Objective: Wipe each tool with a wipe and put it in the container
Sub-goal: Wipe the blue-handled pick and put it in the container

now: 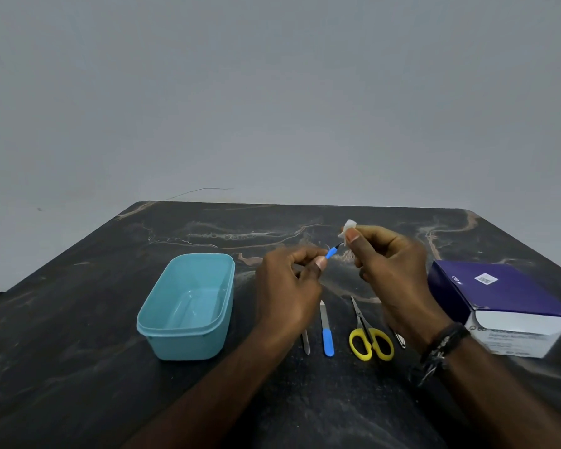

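Blue-handled slim tool, pinched in left hand at centre frame, tip against white wipe pinched in right hand, raised off counter for wiping.

- Table: dark stone-look top, marbled with pale tan veins, faint sheen.
- Container: turquoise plastic, smooth, softly glossy inside.
- Wipe: white, thin, crumpled, paper or cloth unclear; pinched in the right hand.
- Tool held in the left hand: blue plastic handle, dark thin tip.
- File: matt grey metal blade, glossy blue plastic handle.
- Scissors: bright steel blades, smooth yellow plastic loops.
- Small pieces beside the file and by the right wrist: bare metal.
- Box: purple and white cardboard, smooth printed finish.
- Wristband: black, braided-looking.
- Wall: matt grey paint.
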